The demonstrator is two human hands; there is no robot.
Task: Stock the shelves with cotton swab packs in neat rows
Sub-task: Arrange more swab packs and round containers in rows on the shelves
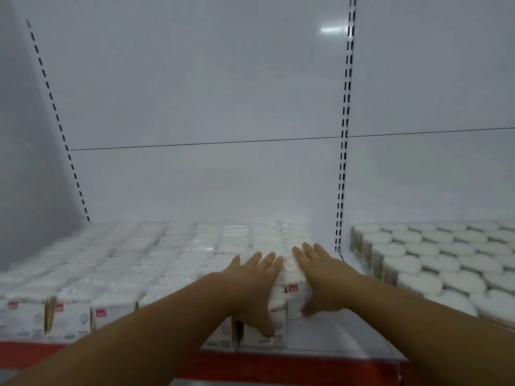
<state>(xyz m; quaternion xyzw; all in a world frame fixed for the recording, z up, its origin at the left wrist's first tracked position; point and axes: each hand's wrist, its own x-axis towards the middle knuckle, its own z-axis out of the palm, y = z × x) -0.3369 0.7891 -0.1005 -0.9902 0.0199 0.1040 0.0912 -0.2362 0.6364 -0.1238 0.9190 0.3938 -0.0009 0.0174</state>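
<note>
I am watching both hands lying on one white rectangular plastic-wrapped cotton swab pack (pixel 289 284) at the right end of the front row. The left hand (pixel 252 277) is resting its fingers straight and close together on the top of the pack, with the thumb reaching down the front face. The right hand (pixel 320 274) is doing the same from the other side, fingers flat and slightly spread on top, thumb pressing low on the front. Neither hand is wrapping round the pack.

To the left, the rows of matching white packs (pixel 139 260) are filling the white metal shelf (pixel 334 335) back to the pale grey rear panel (pixel 195 93). A red strip (pixel 250 366) is running along the shelf's front edge. A black-slotted upright (pixel 344 135) is dividing this bay from the next, where white-lidded round tubs (pixel 432 260) are standing packed together.

A small red label (pixel 292 288) is showing on the held pack's front, and similar ones on its neighbours; the writing is too blurred for me to read.
</note>
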